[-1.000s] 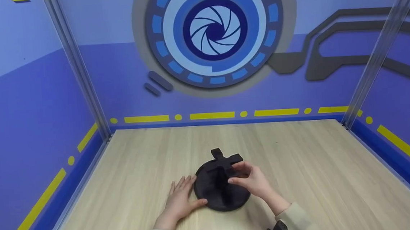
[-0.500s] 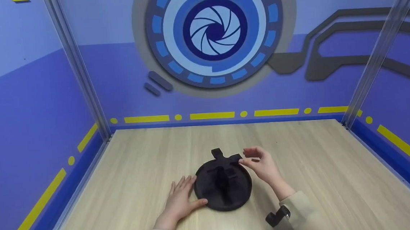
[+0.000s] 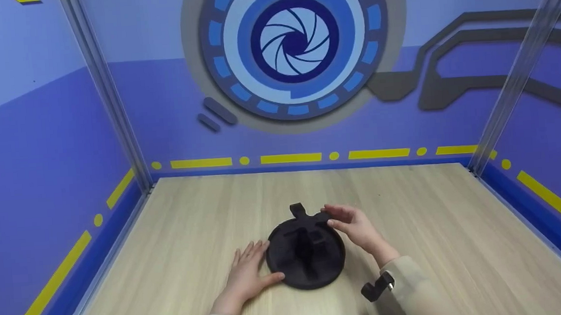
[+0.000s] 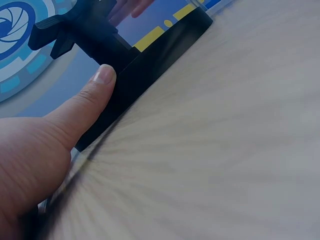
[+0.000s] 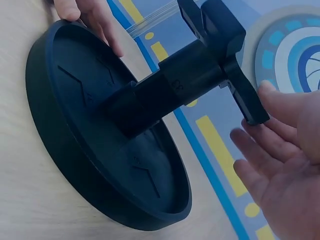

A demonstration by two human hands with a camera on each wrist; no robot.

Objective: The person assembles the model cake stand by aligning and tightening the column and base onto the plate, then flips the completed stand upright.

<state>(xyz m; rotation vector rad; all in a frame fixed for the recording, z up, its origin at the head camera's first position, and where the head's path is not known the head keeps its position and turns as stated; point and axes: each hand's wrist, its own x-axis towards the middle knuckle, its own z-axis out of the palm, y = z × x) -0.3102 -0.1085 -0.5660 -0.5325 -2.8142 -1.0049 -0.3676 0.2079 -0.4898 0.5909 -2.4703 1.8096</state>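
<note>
A black plastic stand lies base-down on the table, with a round rimmed base (image 3: 313,276), a thick upright post (image 5: 170,87) and a pronged head (image 3: 303,219) on top. My left hand (image 3: 247,277) rests on the wood left of the base, fingers straight and spread. Its fingertips meet the rim, and the left wrist view shows its thumb (image 4: 87,100) against the base's side wall. At the head's right side, my right hand (image 3: 360,228) pinches the end of one prong (image 5: 246,100) between thumb and fingertips; the other fingers are loosely bent.
The pale wooden tabletop (image 3: 205,212) spreads around the stand. Blue printed walls (image 3: 279,138) enclose it at the back and both sides, with metal posts (image 3: 107,85) in the corners. A black wrist mount (image 3: 377,287) sits on the right sleeve.
My right hand came off the near side of the head, moved right and away, then closed in on the right prong's end. The left hand and the base stay put.
</note>
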